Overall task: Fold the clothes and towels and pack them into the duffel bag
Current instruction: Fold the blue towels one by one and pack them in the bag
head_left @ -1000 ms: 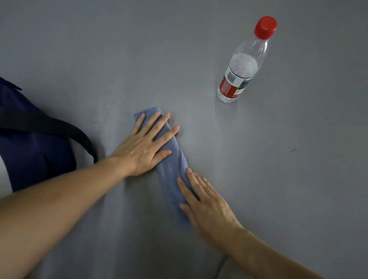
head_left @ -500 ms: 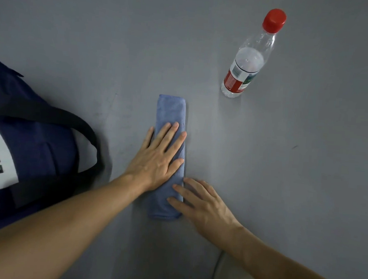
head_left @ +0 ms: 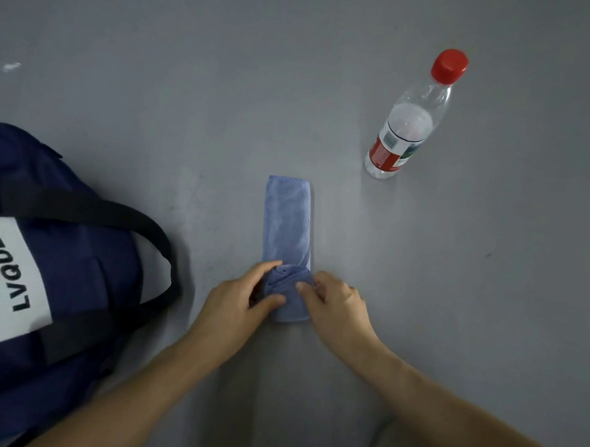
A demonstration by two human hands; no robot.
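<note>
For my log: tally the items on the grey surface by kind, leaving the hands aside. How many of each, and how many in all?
blue towel: 1 (folded in a strip, near end gripped by the left hand and the right hand)
duffel bag: 1 (navy)
water bottle: 1 (red cap, upright)
Total: 3

Left hand [head_left: 237, 301], right hand [head_left: 337, 305]: bare; forearms bare to frame edge.
</note>
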